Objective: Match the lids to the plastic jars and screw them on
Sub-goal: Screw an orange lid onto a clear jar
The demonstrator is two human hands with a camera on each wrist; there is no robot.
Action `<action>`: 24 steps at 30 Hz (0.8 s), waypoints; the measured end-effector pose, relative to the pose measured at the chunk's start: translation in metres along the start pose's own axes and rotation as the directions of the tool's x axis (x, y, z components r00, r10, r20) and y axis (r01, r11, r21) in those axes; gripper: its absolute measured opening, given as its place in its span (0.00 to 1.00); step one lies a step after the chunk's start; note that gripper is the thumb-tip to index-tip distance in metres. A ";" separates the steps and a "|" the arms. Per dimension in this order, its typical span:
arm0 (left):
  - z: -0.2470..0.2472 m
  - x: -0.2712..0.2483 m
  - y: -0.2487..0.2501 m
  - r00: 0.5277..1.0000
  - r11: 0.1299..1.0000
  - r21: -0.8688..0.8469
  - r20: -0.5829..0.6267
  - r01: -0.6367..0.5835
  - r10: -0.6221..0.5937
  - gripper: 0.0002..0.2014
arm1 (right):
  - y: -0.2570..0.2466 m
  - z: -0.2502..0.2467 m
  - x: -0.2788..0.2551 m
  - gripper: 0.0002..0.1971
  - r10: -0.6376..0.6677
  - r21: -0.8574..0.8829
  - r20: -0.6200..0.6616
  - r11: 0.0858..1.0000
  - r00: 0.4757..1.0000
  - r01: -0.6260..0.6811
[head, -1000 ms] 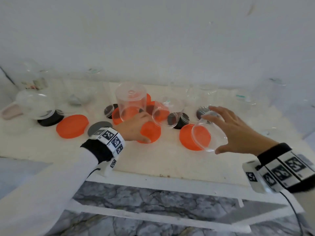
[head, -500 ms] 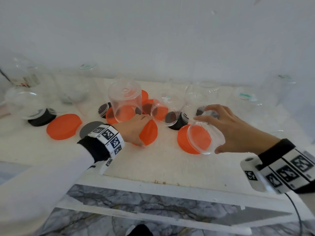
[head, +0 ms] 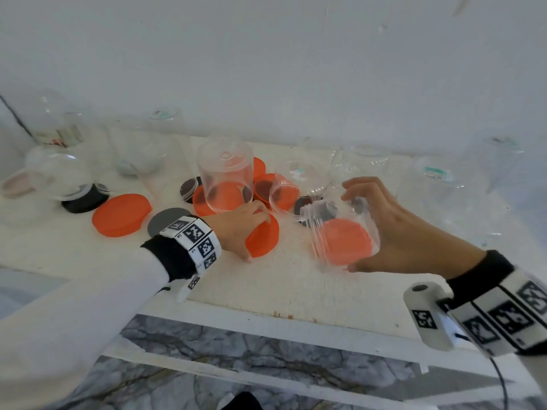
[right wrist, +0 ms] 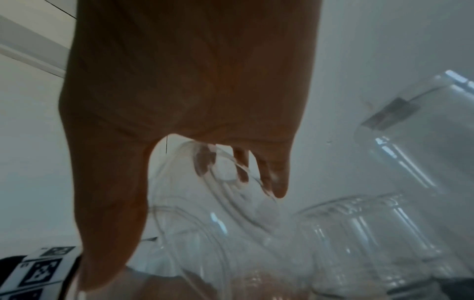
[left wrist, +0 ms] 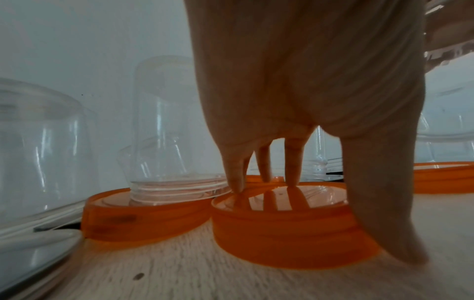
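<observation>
My left hand [head: 255, 235] grips an orange lid [head: 265, 239] by its rim, thumb on the near edge and fingers on the far edge; the lid looks tipped up slightly from the white table [head: 266, 285]. The left wrist view shows the same lid [left wrist: 279, 219] with the fingertips [left wrist: 237, 182] on its far rim. My right hand [head: 349, 232] holds a clear plastic jar [head: 318, 223] tilted, its mouth towards the left. Through the jar shows a second orange lid [head: 346, 245] lying on the table. In the right wrist view the jar [right wrist: 205, 243] is blurred under the hand.
An upturned clear jar [head: 225, 176] stands on an orange lid behind my left hand. Another orange lid [head: 121, 214], a grey lid [head: 164, 221] and a black lid [head: 83, 202] lie to the left. Several clear jars line the wall. The table's front edge [head: 266, 316] is close.
My right hand has tilted the clear jar and brought it lower over the orange lid. The left hand has closed round its orange lid and tipped it up.
</observation>
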State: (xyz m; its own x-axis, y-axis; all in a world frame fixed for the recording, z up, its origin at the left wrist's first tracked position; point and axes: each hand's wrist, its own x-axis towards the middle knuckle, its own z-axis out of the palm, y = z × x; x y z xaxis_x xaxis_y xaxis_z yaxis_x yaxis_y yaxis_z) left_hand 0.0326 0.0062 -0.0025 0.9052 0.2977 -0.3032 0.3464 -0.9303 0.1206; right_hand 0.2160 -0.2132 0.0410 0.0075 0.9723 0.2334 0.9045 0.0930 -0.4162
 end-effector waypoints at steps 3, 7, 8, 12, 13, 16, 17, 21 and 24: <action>-0.003 -0.003 0.002 0.996 0.999 0.004 0.071 0.047 -0.047 0.45 | -0.005 0.004 0.004 0.44 0.009 0.110 -0.013 0.994 1.000 -0.008; -0.006 -0.005 0.004 0.994 0.999 -0.017 0.102 0.052 -0.050 0.47 | -0.009 0.010 0.007 0.45 0.055 0.194 -0.028 0.980 0.998 -0.049; -0.005 -0.006 0.004 0.995 0.999 -0.016 0.092 0.041 -0.039 0.48 | -0.009 0.011 0.008 0.47 0.060 0.195 -0.025 0.979 0.998 -0.054; -0.001 -0.011 0.000 0.996 0.991 -0.129 0.086 0.030 -0.019 0.50 | -0.013 0.014 0.010 0.50 0.078 0.170 -0.051 0.983 0.996 -0.068; -0.001 -0.013 -0.002 0.996 0.985 -0.168 0.086 0.029 -0.014 0.50 | -0.013 0.015 0.010 0.50 0.084 0.163 -0.071 0.984 0.994 -0.072; -0.002 -0.022 -0.007 0.998 0.970 -0.241 0.062 0.020 -0.006 0.49 | -0.016 0.018 0.011 0.51 0.145 0.181 -0.090 0.975 0.985 -0.127; -0.002 -0.026 -0.009 0.999 0.966 -0.257 0.046 0.017 -0.005 0.49 | -0.016 0.019 0.011 0.50 0.178 0.205 -0.081 0.966 0.981 -0.158; -0.006 -0.041 -0.019 1.000 0.950 -0.312 -0.006 0.017 -0.020 0.49 | -0.016 0.028 0.015 0.45 0.246 0.318 -0.017 0.920 0.969 -0.228; -0.011 -0.053 -0.025 0.999 0.952 -0.304 -0.021 0.041 -0.050 0.49 | -0.015 0.035 0.019 0.47 0.228 0.303 0.028 0.926 0.973 -0.225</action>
State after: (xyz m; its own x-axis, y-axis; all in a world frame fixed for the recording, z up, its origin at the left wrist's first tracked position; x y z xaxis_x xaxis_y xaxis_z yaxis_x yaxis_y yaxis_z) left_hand -0.0216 0.0154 0.0213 0.8918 0.3478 -0.2894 0.4417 -0.8082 0.3896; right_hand 0.1874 -0.1886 0.0205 0.2013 0.9736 0.1077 0.7064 -0.0681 -0.7046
